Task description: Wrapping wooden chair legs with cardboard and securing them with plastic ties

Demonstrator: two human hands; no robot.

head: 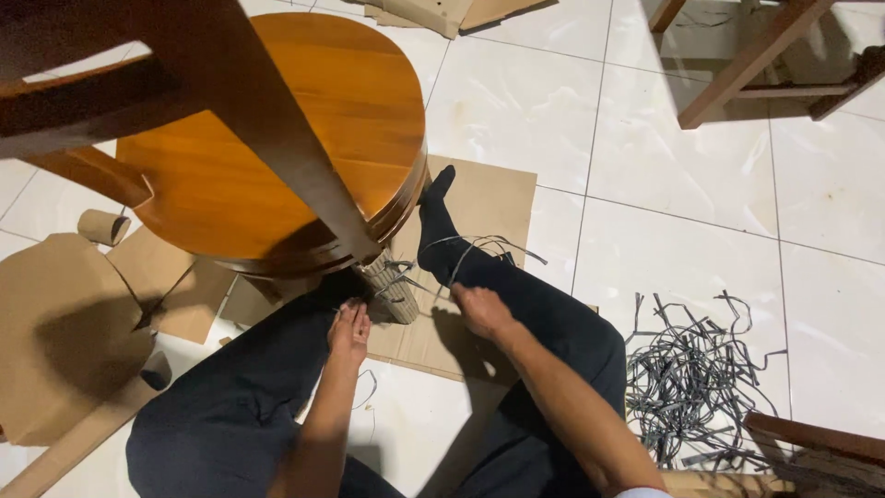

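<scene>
A: What's at nine o'clock?
B: Left hand (348,330), fingers curled closed on the woven leg wrap (395,288) under the round wooden stool (277,129).
A: At three o'clock?
B: Right hand (481,310) pinching a dark strip (466,254); likely mid-weave, needing tension next.

Nothing down here carries a label, a sign or a screen; the only packaging around me is plain brown cardboard. One flat sheet (479,207) lies on the white tiles under my leg, a big rounded piece (60,323) sits off to my left with a short cardboard tube (101,226) just above it, and more flattened pieces (433,11) lie at the top edge (they may be torn box flaps, though I can't tell from this angle).
</scene>
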